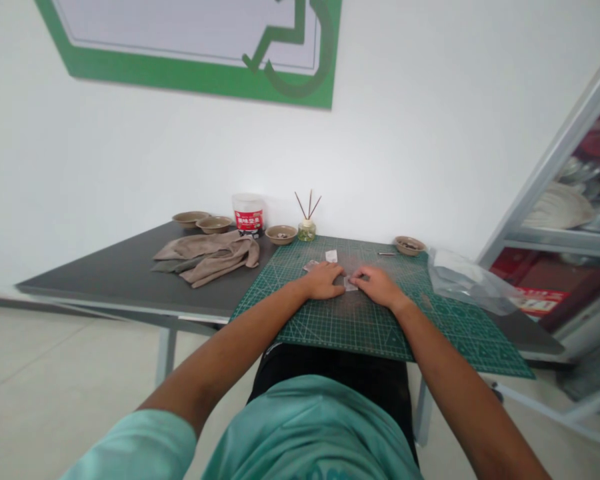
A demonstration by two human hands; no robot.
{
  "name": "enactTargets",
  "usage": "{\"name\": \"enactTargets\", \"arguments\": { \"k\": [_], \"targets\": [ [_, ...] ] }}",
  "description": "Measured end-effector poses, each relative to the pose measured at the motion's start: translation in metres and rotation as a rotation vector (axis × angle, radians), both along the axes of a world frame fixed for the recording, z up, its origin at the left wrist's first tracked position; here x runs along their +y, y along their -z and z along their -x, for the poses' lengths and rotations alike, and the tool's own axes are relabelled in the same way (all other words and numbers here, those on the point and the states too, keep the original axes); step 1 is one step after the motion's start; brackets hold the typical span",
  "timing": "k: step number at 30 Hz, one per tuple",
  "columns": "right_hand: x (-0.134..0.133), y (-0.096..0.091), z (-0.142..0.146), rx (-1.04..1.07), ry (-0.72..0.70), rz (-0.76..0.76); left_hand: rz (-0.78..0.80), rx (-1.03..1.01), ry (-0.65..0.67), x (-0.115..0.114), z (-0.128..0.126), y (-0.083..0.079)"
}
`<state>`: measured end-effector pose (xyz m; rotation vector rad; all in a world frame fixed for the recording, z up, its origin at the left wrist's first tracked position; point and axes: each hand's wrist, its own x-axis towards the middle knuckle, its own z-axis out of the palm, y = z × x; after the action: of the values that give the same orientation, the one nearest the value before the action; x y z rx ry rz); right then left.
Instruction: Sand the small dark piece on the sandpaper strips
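Observation:
Both my hands rest on a green cutting mat (380, 327) on a dark table. My left hand (324, 280) lies knuckles up, fingers curled down onto the mat. My right hand (379, 285) pinches a small pale, flat piece (350, 285) between the two hands. What the left fingers press on is hidden. Another small white piece (331, 256) and a clear flat piece (311, 266) lie on the mat just beyond my hands.
A crumpled brown cloth (210, 257) lies left of the mat. Behind stand brown bowls (214, 224), a white tub with a red label (249, 215), a reed diffuser (307, 229), another bowl (409, 245) and a clear plastic bag (467, 280). A shelf unit (570, 220) stands on the right.

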<state>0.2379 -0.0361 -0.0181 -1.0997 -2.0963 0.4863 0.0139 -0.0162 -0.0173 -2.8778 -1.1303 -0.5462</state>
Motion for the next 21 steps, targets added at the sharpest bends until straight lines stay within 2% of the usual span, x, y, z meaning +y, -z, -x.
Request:
{"name": "enactTargets", "arguments": {
  "k": [4, 10, 17, 21],
  "targets": [
    [0.008, -0.001, 0.006, 0.289, -0.017, 0.076, -0.096, -0.118, -0.006, -0.008, -0.005, -0.011],
    [0.009, 0.004, 0.007, 0.591, -0.163, 0.271, -0.177, -0.258, -0.018, -0.010, -0.016, -0.016],
    [0.001, -0.002, 0.009, 0.779, -0.249, 0.458, -0.169, -0.321, 0.109, -0.007, -0.015, -0.015],
    [-0.004, -0.004, 0.009, 0.837, -0.265, 0.519, -0.142, -0.345, 0.136, -0.008, -0.015, -0.018]
  ]
}}
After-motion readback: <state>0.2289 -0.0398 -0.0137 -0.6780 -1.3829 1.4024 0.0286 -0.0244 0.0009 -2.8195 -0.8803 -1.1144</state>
